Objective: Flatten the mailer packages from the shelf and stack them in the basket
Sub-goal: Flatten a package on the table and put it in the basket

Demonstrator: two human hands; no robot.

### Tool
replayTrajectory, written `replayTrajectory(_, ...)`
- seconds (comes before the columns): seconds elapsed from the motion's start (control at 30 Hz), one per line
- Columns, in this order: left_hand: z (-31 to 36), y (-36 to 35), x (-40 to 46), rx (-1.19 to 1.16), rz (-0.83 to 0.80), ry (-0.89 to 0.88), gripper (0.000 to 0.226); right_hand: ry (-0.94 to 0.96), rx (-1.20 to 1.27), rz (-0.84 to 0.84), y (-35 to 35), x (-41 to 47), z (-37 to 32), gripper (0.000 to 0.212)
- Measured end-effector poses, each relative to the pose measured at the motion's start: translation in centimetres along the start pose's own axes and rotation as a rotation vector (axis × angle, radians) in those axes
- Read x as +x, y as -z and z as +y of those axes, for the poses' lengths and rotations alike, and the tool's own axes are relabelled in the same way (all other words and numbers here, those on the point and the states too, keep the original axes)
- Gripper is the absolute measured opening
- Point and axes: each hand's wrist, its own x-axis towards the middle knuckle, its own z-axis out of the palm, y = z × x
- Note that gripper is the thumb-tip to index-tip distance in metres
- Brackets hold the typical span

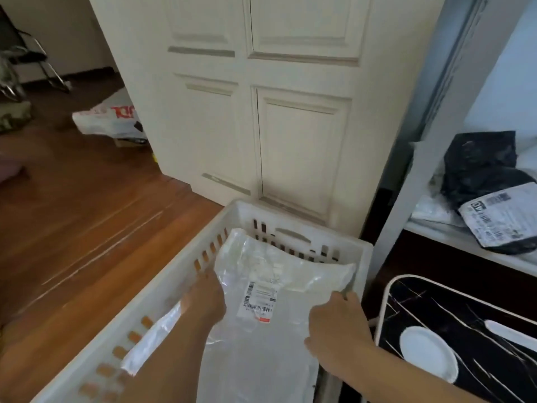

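A white slotted basket [290, 212] stands on the wood floor. A flat white mailer [261, 344] with a barcode label [258, 301] lies inside it, its far end leaning up the back wall. My left hand [207, 298] grips the mailer's left edge beside the basket's left wall. My right hand [337, 324] has its fingers curled over the mailer's right edge at the basket's right wall. On the shelf [453, 237] to the right lie crumpled black mailers [479, 167], one with a large white label [502, 219].
White panelled doors [290, 112] rise right behind the basket. The shelf's grey post [430, 141] stands at its right. A black marbled tray [479, 330] with a white paper plate [427, 353] sits low right. A plastic bag [110, 117] lies on the floor far left.
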Motion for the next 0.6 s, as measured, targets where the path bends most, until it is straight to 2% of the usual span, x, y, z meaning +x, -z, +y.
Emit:
replayTrajectory(0.17,1.0,-3.4,2.3,0.058,-0.107,0.038,0.089,0.044,-0.268,-0.304,-3.0,4.4,-0.6,0.034)
replayTrajectory(0.3,0.7,-5.9,2.6,0.145,-0.111,-0.086,0.097,0.083,-0.405,-0.409,-5.2,7.2,-1.5,0.044)
replayTrajectory(0.4,1.2,-8.3,2.6,0.149,-0.212,-0.143,0.102,0.081,-0.385,-0.462,-6.8,8.4,-1.6,0.045)
replayTrajectory(0.5,2.4,-10.8,2.9,0.062,-0.350,-0.173,0.122,0.120,-0.310,-0.637,-7.1,8.9,-1.7,0.047)
replayTrajectory(0.6,2.8,-12.5,3.1,0.097,-0.425,-0.185,0.135,0.163,-0.296,-0.753,-6.6,9.4,-2.0,0.048)
